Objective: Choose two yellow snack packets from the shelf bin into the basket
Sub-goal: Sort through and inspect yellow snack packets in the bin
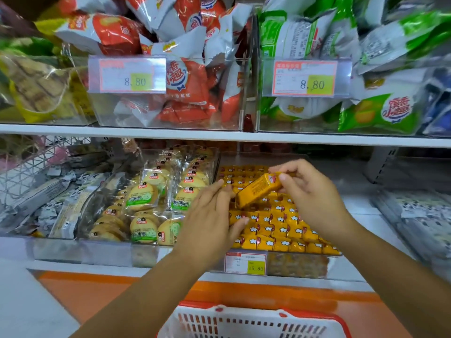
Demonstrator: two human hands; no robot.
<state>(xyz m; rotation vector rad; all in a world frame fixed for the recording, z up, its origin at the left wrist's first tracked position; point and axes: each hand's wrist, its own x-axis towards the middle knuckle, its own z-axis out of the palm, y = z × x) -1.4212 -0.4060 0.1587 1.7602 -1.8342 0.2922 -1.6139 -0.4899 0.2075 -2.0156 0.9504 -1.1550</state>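
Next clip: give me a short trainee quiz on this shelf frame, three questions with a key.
1. True or false: the right hand holds a yellow packet above the bin.
2. The bin's price tag reads: A) 8.80 B) 15.80 C) 5.80
3. Fill in: the basket has a rim coloured ___.
Key: 1 true; 2 B; 3 red.
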